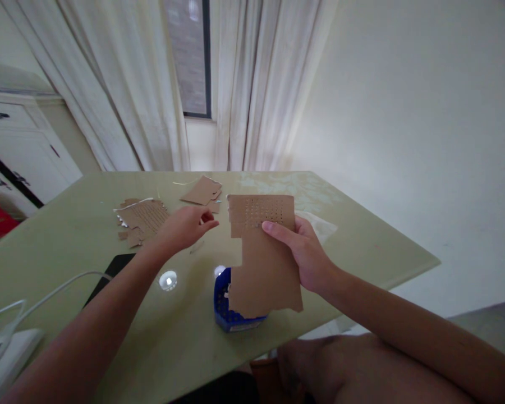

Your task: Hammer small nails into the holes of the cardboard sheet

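Note:
My right hand [307, 252] holds up a brown cardboard piece [264, 258] with a patch of small punched holes near its top; the thumb lies across its face. A blue box [227, 306] sits on the table right behind and below the cardboard. My left hand [187, 224] hovers over the table with fingertips pinched together; whether it holds something small is unclear. Just beyond it lie a torn, punched cardboard piece [143, 217] and another cardboard scrap [202, 191].
The pale green table [362, 247] ends close on the right and front. A dark flat device [109, 275] and white cables [46, 292] lie at the left, with a white object [0, 353] at the corner. Curtains and a white cabinet [21, 146] stand behind.

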The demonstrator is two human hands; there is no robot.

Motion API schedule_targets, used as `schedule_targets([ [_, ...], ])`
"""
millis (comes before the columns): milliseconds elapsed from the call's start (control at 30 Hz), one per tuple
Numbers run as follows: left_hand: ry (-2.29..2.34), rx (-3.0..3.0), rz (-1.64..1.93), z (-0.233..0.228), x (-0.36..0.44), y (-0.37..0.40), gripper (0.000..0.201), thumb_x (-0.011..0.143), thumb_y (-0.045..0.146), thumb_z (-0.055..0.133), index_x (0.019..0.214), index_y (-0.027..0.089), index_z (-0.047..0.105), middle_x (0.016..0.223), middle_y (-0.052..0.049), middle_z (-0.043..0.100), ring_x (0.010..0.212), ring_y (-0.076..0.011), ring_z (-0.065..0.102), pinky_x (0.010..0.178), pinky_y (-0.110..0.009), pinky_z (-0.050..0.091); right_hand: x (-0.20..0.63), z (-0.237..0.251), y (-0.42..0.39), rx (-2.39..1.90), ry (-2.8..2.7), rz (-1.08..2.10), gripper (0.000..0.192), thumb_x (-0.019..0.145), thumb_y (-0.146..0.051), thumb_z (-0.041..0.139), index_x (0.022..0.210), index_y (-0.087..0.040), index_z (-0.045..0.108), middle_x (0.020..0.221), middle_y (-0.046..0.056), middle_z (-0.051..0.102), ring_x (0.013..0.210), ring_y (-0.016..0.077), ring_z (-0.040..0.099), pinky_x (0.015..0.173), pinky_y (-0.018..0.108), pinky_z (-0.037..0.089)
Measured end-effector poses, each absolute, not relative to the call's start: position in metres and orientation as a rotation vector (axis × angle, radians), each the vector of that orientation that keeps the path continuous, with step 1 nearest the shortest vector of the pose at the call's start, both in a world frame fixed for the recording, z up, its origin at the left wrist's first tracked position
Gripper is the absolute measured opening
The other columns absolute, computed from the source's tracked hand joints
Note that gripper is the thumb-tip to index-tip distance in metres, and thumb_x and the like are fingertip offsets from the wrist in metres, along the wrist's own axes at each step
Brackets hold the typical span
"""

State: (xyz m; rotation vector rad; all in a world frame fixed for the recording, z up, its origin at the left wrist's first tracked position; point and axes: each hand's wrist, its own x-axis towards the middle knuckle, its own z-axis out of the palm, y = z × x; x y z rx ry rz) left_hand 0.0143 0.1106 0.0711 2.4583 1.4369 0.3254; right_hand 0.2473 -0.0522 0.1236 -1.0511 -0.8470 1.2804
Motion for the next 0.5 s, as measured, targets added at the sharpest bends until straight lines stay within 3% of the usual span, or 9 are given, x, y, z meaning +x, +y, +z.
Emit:
schedule_targets([
  [100,0.788,2.484,0.915,0.09,0.025,0.087,0.028,0.097,0.045,0.072,0.111,0.021,0.078,0.1,-0.007,0.08,0.086,-0.0217,0.072,0.076,-0.031,0.057,0.247,0.125,-0.054,-1.016,-0.886,1.301,0.038,0.071,-0.04,0.098,0.099,-0.02,0.083,0.098,0.008,0.086,0.081,0.0265,0.081,0.077,0.04,0.067],
  [200,0.395,2.437,1.263,0.099,0.034,0.068,0.02,0.096,0.041,0.079,0.104,0.022,0.08,0.103,-0.007,0.081,0.091,-0.0209,0.073,0.08,-0.031,0.06,0.246,0.126,-0.056,-0.987,-0.904,1.32,0.036,0.073,-0.04,0.098,0.099,-0.021,0.083,0.097,0.007,0.086,0.078,0.0247,0.08,0.072,0.037,0.066],
  [333,0.227,2.439,1.493,0.099,0.042,0.058,0.013,0.099,0.034,0.079,0.095,0.023,0.082,0.096,-0.006,0.082,0.093,-0.0201,0.077,0.089,-0.032,0.062,0.246,0.127,-0.057,-0.957,-0.92,1.353,0.034,0.075,-0.039,0.097,0.1,-0.021,0.082,0.091,0.005,0.085,0.075,0.0231,0.079,0.069,0.034,0.065],
  [500,0.276,2.445,1.549,0.096,0.045,0.056,0.027,0.098,0.042,0.08,0.08,0.021,0.08,0.08,-0.005,0.08,0.087,-0.0206,0.078,0.087,-0.033,0.063,0.247,0.127,-0.058,-0.927,-0.921,1.391,0.029,0.079,-0.038,0.094,0.099,-0.021,0.081,0.085,0.004,0.083,0.072,0.0217,0.079,0.068,0.033,0.065],
])
